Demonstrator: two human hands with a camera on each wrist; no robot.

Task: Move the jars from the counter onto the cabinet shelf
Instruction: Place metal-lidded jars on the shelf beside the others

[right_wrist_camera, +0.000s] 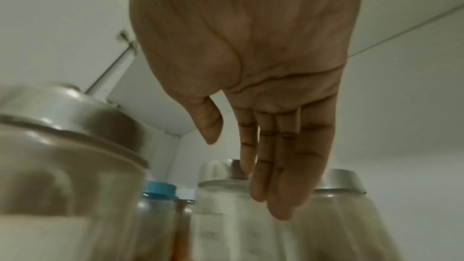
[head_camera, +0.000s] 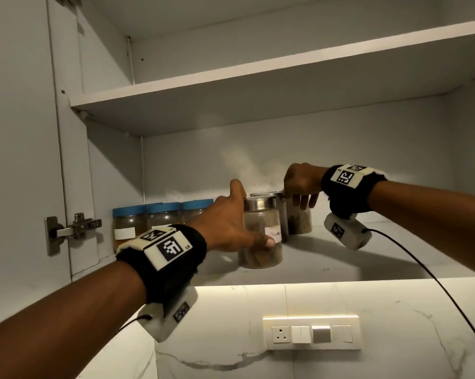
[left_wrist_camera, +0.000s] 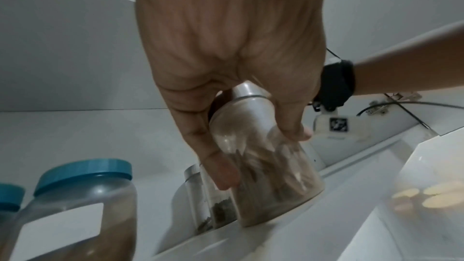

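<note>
While you set jars down: you are mid-placement, both hands up inside the cabinet.
Left hand [head_camera: 232, 225]: your thumb and fingers wrap the body of the labelled jar [head_camera: 261, 236], which sits tilted with its base at or just above the front of the lower shelf [head_camera: 367, 258]; whether it touches yet, I cannot tell.
Next move: I judge you need to level that jar, seat it flat, then let go.
Labelled jar: clear smooth cylinder, brushed steel lid, white handwritten label, brown stick-like pieces inside.
Right hand [head_camera: 302, 184]: fingers straight and relaxed, hanging over the steel-lidded jars [right_wrist_camera: 226, 195], gripping nothing.
Jar behind [head_camera: 299, 217]: same clear body and metal lid, standing upright on the shelf, dark contents low inside.
Blue-lidded jars [head_camera: 162, 220]: three in a row at the back left, ribbed plastic caps, cloudy walls, one with a blank white label.
Upper shelf [head_camera: 258, 77]: plain white board.
</note>
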